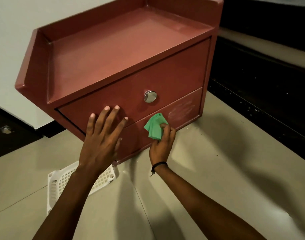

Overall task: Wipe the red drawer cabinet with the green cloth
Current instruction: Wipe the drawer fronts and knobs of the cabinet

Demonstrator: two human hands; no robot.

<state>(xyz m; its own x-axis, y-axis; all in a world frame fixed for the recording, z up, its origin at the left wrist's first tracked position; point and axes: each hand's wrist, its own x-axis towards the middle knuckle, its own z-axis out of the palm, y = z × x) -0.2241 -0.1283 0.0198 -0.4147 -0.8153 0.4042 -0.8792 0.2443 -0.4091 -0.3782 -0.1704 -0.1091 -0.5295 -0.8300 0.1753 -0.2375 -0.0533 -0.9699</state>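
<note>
The red drawer cabinet (124, 54) stands on the floor against a white wall, with a rimmed top and two drawers. The upper drawer carries a round chrome knob (150, 96). My left hand (101, 139) rests flat with spread fingers on the left part of the drawer fronts. My right hand (161, 144) grips the folded green cloth (155, 127) and presses it against the lower drawer front. Faint whitish smear marks (182, 110) show on the lower drawer to the right of the cloth.
A white plastic lattice basket (61, 182) lies on the beige tiled floor (217, 153) under my left forearm, close to the cabinet's front corner. A dark strip of floor (262, 94) runs along the right. Dark floor also lies at the left.
</note>
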